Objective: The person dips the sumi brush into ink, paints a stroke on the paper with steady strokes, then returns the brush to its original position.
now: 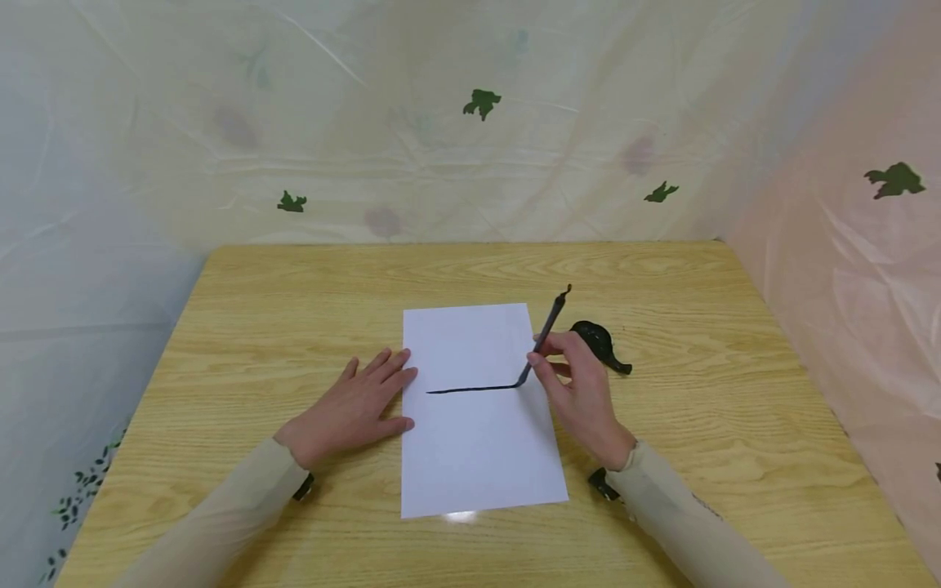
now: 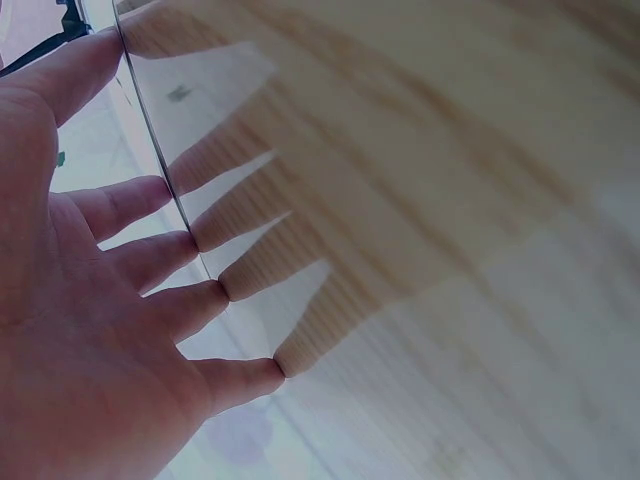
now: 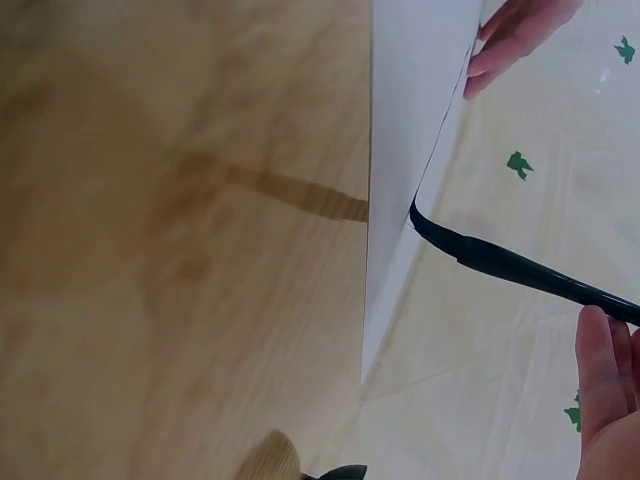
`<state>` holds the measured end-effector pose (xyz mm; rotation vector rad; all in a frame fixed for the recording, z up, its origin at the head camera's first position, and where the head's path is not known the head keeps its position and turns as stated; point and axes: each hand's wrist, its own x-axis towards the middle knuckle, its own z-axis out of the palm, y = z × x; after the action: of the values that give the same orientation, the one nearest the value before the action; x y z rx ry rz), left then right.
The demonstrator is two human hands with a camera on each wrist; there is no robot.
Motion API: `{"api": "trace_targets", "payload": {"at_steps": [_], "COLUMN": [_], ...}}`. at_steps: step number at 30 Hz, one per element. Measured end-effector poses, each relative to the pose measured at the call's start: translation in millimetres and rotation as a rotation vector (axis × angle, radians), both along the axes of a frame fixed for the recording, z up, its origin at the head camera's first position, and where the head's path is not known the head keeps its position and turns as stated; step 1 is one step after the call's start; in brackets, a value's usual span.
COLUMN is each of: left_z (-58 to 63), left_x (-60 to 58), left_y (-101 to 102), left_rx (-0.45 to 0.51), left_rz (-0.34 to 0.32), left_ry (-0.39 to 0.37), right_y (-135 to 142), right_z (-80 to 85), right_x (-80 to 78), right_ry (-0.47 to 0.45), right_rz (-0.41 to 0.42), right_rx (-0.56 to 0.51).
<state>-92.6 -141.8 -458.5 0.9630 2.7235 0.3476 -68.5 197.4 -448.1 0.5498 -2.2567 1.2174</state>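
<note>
A sheet of white paper (image 1: 478, 457) lies on the wooden table. Across its middle runs a black ink line (image 1: 470, 389). My right hand (image 1: 584, 400) pinches a dark writing brush (image 1: 546, 331), tilted with its top away to the right. In the right wrist view the bent bristle tip (image 3: 416, 213) meets the paper at the line's right end. My left hand (image 1: 353, 408) lies with fingers spread, fingertips on the paper's left edge. The left wrist view shows those straight fingers (image 2: 140, 265) touching the glossy tabletop, which mirrors them.
Just beyond my right hand sits a small black dish-like object (image 1: 594, 337) with a narrow, curved end. Pale plastic sheeting (image 1: 382, 147) with green bird shapes hangs behind the table (image 1: 294, 278) and along both sides.
</note>
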Motion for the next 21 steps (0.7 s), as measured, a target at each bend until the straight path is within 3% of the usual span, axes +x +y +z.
{"api": "trace_targets", "payload": {"at_steps": [21], "left_z": [0.3], "left_x": [0.2], "left_y": [-0.7], "left_rx": [0.012], "left_rz": [0.000], "left_ry": [0.001], "right_y": [3.3], "right_z": [0.6], "right_x": [1.4], "right_ry": [-0.021], "right_rz": [-0.027], "right_rx": [0.009]}}
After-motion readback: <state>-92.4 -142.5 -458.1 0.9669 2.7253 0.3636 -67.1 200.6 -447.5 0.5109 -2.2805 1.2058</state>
